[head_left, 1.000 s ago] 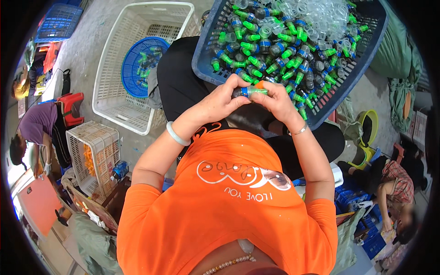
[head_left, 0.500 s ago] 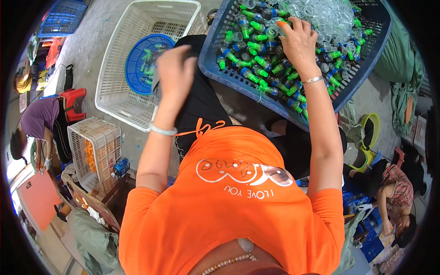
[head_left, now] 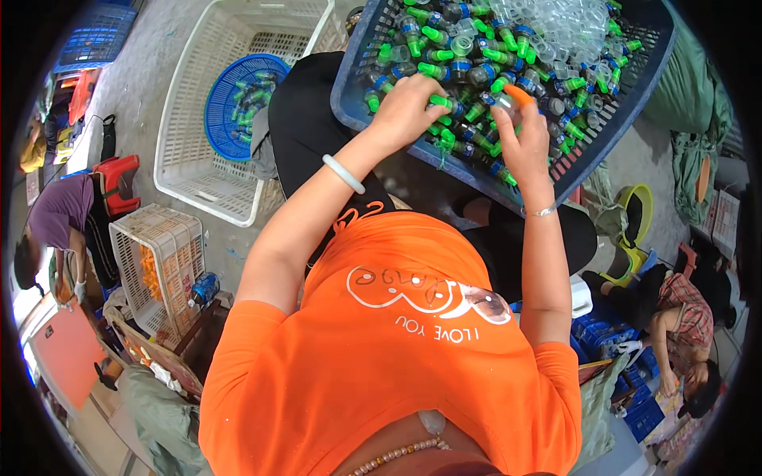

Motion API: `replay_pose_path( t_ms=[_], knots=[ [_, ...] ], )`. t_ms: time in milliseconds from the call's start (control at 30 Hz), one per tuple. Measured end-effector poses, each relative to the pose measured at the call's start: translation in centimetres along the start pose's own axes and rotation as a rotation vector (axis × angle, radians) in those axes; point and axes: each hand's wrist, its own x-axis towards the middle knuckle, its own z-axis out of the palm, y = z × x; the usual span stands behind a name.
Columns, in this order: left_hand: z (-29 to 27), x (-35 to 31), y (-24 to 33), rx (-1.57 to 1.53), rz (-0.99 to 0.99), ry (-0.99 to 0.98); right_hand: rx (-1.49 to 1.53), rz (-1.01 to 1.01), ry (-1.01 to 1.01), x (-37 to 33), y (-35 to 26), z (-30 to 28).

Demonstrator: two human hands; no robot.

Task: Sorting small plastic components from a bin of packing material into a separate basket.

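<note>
A large dark blue crate [head_left: 353,107] at the upper middle holds many small dark bottles with bright green tips and blue bands, plus a pile of clear plastic cups [head_left: 567,28]. At the crate's near left side, my left hand [head_left: 405,115] has its fingertips closed on the green tip of a small bottle [head_left: 453,105]. Over the crate's near middle, my right hand [head_left: 525,147] pinches a clear plastic cup [head_left: 503,101] between the thumb and an orange-covered finger. The hands are a short way apart.
Left of my leg stands a white crate [head_left: 178,135] with a round blue basket [head_left: 214,119] of green-tipped bottles inside. Another pale crate [head_left: 155,226] holds orange pieces. People work at far left [head_left: 67,210] and lower right [head_left: 686,305]. Green sacking [head_left: 679,79] lies beside the blue crate.
My left hand has moved right from beside the blue basket into the dark blue crate and closed on a bottle. My right hand has drawn nearer, now with a clear cup in it.
</note>
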Motion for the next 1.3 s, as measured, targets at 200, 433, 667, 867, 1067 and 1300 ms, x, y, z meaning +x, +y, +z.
replay_pose_path(
  t_ms=[200,433,667,867,1067,1300],
  knots=[
    [-2.0,-1.5,1.8,-1.497,-0.53,-0.016,0.586,0.251,-0.07,-1.0,-1.3,1.8],
    [-3.4,-2.5,4.0,-0.821,-0.568,-0.13,0.718,0.255,-0.216,-0.1,-4.1,2.8],
    [-2.2,-2.5,3.0,-0.524,-0.471,0.087,0.528,0.101,-0.288,-0.3,-5.3,3.4],
    [-1.7,-2.6,2.8,-0.494,-0.472,0.071,0.53,0.108,-0.382,0.0,-5.6,3.5],
    [-4.1,-3.0,3.1,-0.72,-0.724,-0.119,0.386,-0.163,-0.362,-0.2,-5.3,3.0],
    [-3.0,-3.7,2.2,-0.416,-0.209,0.124,0.225,-0.255,-0.497,-0.1,-4.8,2.5]
  ],
)
